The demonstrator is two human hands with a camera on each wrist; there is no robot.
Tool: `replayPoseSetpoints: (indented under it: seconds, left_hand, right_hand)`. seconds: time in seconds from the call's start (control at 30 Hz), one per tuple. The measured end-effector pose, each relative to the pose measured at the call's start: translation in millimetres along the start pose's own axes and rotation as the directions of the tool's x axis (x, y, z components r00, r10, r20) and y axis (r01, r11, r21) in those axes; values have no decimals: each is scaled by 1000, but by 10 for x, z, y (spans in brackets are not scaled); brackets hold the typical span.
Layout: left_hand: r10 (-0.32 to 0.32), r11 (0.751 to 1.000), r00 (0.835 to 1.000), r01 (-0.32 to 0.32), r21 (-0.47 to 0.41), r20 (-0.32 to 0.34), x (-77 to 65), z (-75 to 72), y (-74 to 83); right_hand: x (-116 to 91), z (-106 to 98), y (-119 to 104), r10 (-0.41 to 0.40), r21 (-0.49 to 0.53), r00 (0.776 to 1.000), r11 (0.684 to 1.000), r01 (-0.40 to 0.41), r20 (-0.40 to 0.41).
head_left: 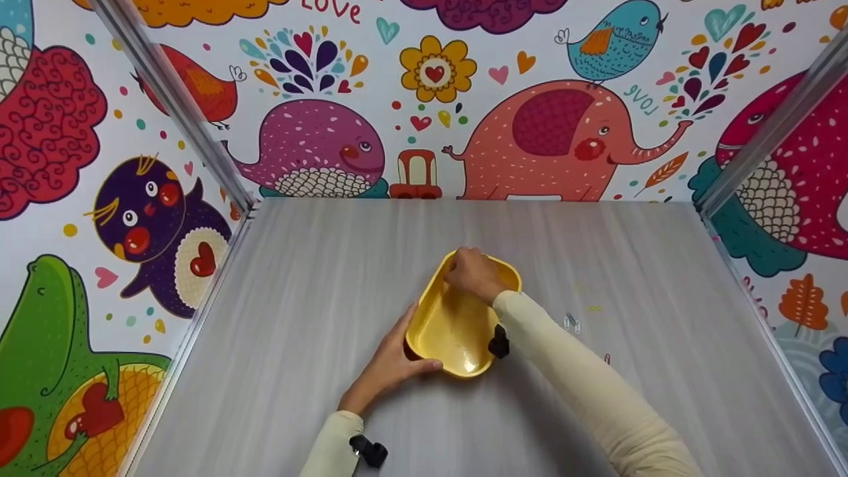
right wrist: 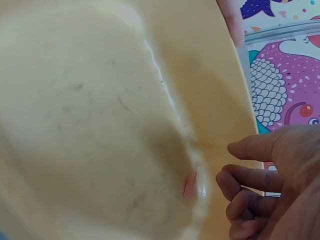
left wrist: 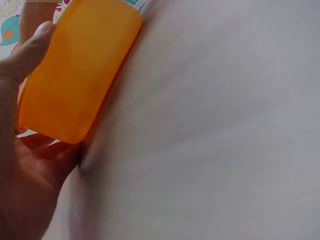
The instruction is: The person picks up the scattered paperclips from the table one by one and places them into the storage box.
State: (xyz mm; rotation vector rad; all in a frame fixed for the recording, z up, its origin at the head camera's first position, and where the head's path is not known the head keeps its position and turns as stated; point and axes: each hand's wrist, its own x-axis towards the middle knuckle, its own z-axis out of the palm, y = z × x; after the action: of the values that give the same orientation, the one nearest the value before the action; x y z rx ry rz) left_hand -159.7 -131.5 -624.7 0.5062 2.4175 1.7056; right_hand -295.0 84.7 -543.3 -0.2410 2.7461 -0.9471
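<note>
A yellow plastic box (head_left: pixel 457 324), open at the top, is in the middle of the table, its floor tipped toward the head camera. My left hand (head_left: pixel 391 361) grips its near left side, thumb by the rim; the left wrist view shows the box's orange-looking outer wall (left wrist: pixel 80 70) between thumb and fingers. Inside the far end is my right hand (head_left: pixel 476 273). In the right wrist view, that hand (right wrist: pixel 260 185) has thumb and forefinger apart with nothing between them, the other fingers bent. Near its fingertips, a small pink thing (right wrist: pixel 190 186) lies in the box; its kind is unclear.
Right of the box lie several paper clips: pale ones (head_left: pixel 577 326) beside a dark green one (head_left: pixel 570 318), a yellow one (head_left: pixel 595 308) and a red one (head_left: pixel 607 358). A wall with cartoon animals (head_left: pixel 543 146) borders the grey table (head_left: pixel 298 278) at the back and sides.
</note>
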Motion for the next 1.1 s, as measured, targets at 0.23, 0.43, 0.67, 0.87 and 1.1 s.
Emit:
replayPoseSetpoints:
  seconds: [0.23, 0.43, 0.67, 0.87, 1.1]
  left_hand:
    - [-19, 1000, 1000, 19, -8, 1, 11, 11, 8]
    - [9, 1000, 1000, -8, 17, -23, 2, -14, -14]
    - [9, 1000, 1000, -9, 1, -22, -4, -5, -32]
    - [8, 1000, 1000, -8, 3, -27, -7, 0, -41]
    - [22, 1000, 1000, -22, -1, -19, -1, 1, -19]
  right_hand:
    - [-80, -78, 138, -85, 104, 995, 991, 89, -42]
    - [-175, -181, 250, -114, 123, 981, 983, 134, -154]
    - [-389, -351, 342, -95, 190, 973, 972, 137, -211]
    - [-573, -456, 505, -123, 192, 964, 966, 170, -234]
    - [-778, -499, 773, -123, 207, 951, 960, 186, -285]
